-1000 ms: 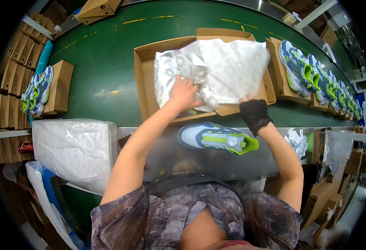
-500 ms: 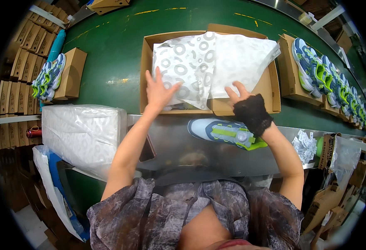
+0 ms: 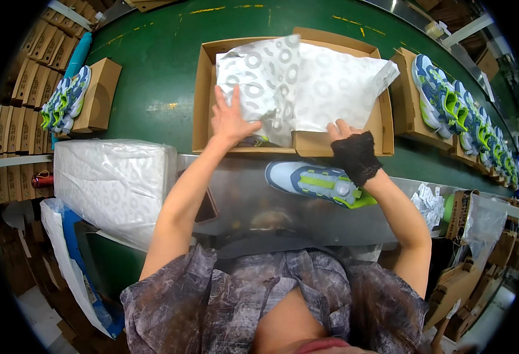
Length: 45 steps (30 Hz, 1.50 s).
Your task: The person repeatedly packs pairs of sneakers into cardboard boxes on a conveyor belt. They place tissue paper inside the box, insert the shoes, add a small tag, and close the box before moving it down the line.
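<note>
L hand (image 3: pixel 231 118) at abt 11 o'clock from the torso: fingers spread wide, palm down, pressed flat, thumb out toward 3 o'clock. L forearm bare, running straight from 7 o'clock up to the wrist, elbow low nr the body. R hand (image 3: pixel 345 133) at abt 1 o'clock: fingers curled down, knuckles up, wrist wrapped in a black fingerless cuff. R forearm bare, bent at the elbow, coming in from 5 o'clock. Hands apart, roughly level.

Green conveyor belt (image 3: pixel 153 76) lies open left of the cardboard shoebox (image 3: pixel 203 88); a sneaker (image 3: pixel 318 182) blocks the worktop (image 3: pixel 241 200) beside the box's near wall.
</note>
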{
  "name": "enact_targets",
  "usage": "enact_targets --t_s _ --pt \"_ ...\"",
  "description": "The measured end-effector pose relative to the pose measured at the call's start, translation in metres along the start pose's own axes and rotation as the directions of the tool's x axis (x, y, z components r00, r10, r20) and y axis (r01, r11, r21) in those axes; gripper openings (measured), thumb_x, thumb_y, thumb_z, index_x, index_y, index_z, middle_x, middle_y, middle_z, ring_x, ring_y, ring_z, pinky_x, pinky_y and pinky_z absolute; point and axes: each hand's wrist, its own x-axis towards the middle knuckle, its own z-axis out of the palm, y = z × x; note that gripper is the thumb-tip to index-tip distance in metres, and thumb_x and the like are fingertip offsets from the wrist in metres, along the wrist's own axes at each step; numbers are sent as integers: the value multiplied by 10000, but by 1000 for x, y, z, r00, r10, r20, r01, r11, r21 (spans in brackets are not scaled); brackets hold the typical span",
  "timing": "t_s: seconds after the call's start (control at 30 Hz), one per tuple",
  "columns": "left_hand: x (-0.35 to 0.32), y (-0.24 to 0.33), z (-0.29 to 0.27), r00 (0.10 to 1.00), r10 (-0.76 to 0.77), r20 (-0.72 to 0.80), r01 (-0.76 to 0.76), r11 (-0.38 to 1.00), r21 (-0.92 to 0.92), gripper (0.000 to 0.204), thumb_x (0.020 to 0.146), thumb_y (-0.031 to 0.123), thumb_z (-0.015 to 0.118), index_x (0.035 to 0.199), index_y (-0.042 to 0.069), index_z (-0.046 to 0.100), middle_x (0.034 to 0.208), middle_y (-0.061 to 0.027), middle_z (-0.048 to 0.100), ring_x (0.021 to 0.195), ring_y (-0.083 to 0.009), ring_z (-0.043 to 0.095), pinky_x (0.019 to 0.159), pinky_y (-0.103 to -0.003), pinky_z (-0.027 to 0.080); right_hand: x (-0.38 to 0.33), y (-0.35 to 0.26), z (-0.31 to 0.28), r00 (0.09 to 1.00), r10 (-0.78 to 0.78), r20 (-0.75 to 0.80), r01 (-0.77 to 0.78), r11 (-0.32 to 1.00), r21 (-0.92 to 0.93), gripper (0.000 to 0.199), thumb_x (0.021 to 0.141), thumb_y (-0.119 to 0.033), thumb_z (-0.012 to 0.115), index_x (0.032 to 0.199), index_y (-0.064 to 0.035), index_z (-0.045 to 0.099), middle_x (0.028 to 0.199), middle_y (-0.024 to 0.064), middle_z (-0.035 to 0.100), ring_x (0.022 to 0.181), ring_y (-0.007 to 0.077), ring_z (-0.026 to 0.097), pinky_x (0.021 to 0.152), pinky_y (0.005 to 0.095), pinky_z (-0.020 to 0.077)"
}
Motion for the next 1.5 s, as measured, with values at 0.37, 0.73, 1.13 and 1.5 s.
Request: enact_targets --t_s 0.37,0.73,1.13,1.5 --pt "-6 -31 -75 958 87 -273 -141 972 -186 858 558 421 717 1289 124 381 1358 -272 182 1188 -383 357 965 -381 326 -66 33 3 957 288 -27 -289 957 -30 211 672 -55 540 883 -37 543 989 135 582 667 279 598 575 352 482" --pt "-7 -30 -39 904 389 -175 -288 860 421 758 690 556 590 1286 139 374 1369 -227 185 1264 -372 197 943 -638 128 -70 6 -11 855 519 11 -492 802 338 374 752 -257 634 1062 -72 534 1049 157 559 823 324 590 688 364 491" --pt "-96 60 -46 617 780 105 -669 590 -452 312 638 310 733 679 49 566 693 -113 565 619 -225 552 516 -321 422 -110 26 -1 809 587 43 -552 731 400 331 761 -282 632 960 -25 574 886 175 593 827 329 577 690 341 466" --pt "-123 67 28 626 771 114 -689 616 -383 668 548 197 719 1148 73 453 1113 -108 493 1073 -265 449 868 -438 356 -134 39 1 477 -5 879 -879 -29 477 418 814 -350 553 1041 1 568 684 73 626 451 54 365 417 208 311"
